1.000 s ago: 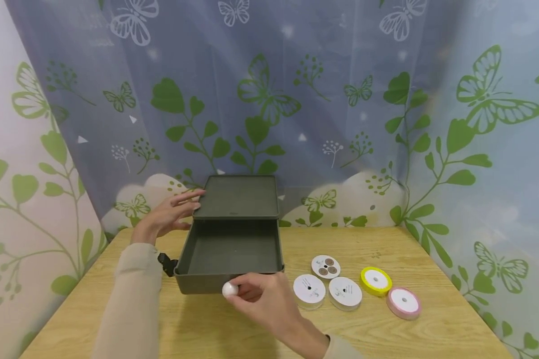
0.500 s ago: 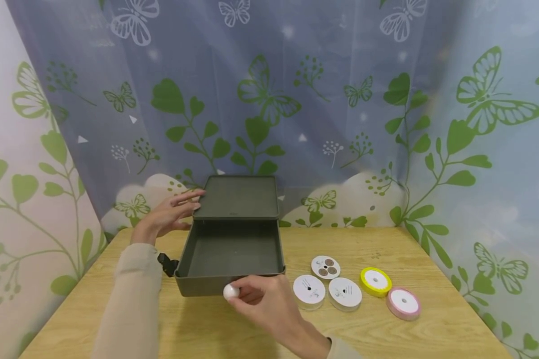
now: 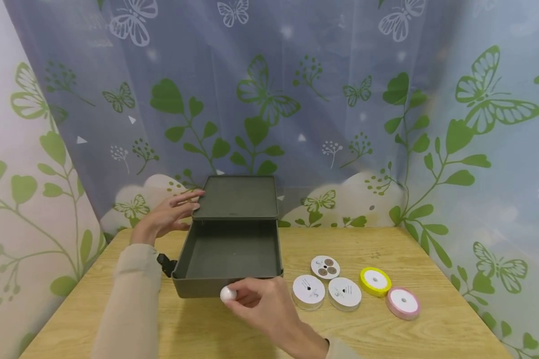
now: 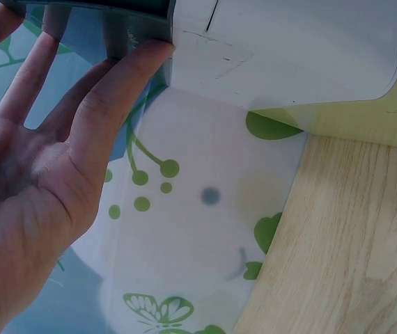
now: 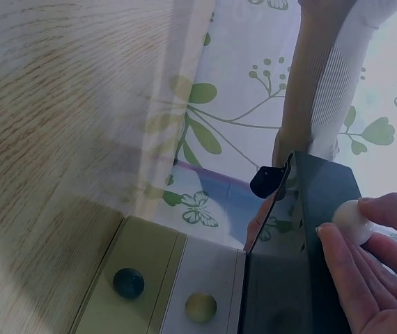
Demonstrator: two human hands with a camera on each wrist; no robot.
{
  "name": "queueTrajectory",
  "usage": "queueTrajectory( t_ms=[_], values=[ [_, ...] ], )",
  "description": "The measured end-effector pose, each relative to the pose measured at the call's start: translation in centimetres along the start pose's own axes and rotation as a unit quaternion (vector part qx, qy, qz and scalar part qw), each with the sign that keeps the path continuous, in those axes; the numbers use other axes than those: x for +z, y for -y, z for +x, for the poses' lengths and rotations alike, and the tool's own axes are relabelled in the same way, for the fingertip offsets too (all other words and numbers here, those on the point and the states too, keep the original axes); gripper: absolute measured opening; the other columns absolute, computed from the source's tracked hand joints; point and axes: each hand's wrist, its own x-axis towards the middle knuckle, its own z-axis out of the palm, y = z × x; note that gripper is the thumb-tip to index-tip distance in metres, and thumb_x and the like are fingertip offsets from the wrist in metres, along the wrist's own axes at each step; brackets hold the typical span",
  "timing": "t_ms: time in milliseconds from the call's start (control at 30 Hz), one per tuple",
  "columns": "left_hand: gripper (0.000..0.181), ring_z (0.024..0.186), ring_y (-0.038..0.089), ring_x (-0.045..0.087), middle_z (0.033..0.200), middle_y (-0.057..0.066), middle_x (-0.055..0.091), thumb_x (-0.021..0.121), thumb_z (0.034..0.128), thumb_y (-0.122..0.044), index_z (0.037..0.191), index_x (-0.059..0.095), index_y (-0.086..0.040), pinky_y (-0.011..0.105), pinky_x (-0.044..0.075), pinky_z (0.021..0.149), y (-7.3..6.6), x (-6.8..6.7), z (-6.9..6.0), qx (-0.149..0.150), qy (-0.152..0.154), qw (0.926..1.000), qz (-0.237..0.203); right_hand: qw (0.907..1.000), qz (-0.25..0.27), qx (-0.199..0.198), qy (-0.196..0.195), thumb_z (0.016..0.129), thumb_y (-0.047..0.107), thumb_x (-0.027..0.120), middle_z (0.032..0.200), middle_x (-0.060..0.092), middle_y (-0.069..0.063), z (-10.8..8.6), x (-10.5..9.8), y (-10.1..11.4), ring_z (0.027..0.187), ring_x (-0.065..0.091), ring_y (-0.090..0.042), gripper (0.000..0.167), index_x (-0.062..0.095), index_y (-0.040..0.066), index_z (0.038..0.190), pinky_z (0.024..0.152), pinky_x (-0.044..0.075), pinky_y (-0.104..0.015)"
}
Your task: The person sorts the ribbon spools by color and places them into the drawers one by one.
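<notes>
Your right hand (image 3: 269, 306) pinches white knob (image 3: 228, 293) of grey top drawer (image 3: 197, 287), pulled out toward you; your left hand (image 3: 168, 214), fingers extended, touches left edge of drawer cabinet (image 3: 240, 197). Below: yellowish knob (image 5: 200, 307), blue knob (image 5: 129, 283). Five spools (image 3: 345, 293) on table (image 3: 386, 339), right.

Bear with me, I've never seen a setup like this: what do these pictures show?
There is no robot here, just a person's two bare hands. The wide picture is taken from the person's head, looking forward and down; the two smaller ones are taken from each wrist. The left hand touches the left side of a drawer unit. The right hand pinches the white knob of its open dark drawer. To the right, on a wooden table, lie three white spools, a yellow-edged spool and a pink-edged spool.
</notes>
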Motion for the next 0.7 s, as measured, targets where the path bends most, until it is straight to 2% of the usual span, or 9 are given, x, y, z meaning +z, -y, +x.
queueTrajectory(
  t_ms=[333,533,700],
  values=[
    [0.064,0.16,0.046,0.003,0.176,0.008,0.004,0.055,0.1082,-0.037,0.165,0.028,-0.024,0.068,0.034,0.119,-0.15,0.05,-0.17,-0.001,0.001,1.0,-0.002,1.0,0.003,-0.008,0.003,0.086,0.006,0.083,0.084,0.081,-0.01,-0.08,-0.01,0.2,0.071,0.076,-0.004,0.011,0.081,0.005,0.097,0.062,0.06,-0.015],
    [0.064,0.16,0.046,0.004,0.176,0.008,0.004,0.055,0.1079,-0.037,0.165,0.028,-0.024,0.068,0.034,0.119,-0.12,0.01,-0.11,-0.001,0.0,1.0,-0.002,0.9996,-0.017,-0.023,0.0,0.087,0.008,0.083,0.083,0.081,-0.008,0.02,-0.03,0.04,0.069,0.075,-0.003,0.01,0.08,0.007,0.097,0.061,0.059,-0.013],
    [0.065,0.16,0.046,0.004,0.176,0.008,0.005,0.056,0.1075,-0.038,0.165,0.028,-0.024,0.068,0.035,0.118,-0.08,0.05,-0.1,-0.002,-0.002,1.0,0.001,0.9992,-0.022,-0.02,0.026,0.091,0.016,0.081,0.083,0.081,-0.006,0.14,-0.61,0.04,0.069,0.075,-0.002,0.011,0.08,0.01,0.101,0.063,0.059,-0.013]
  ],
)
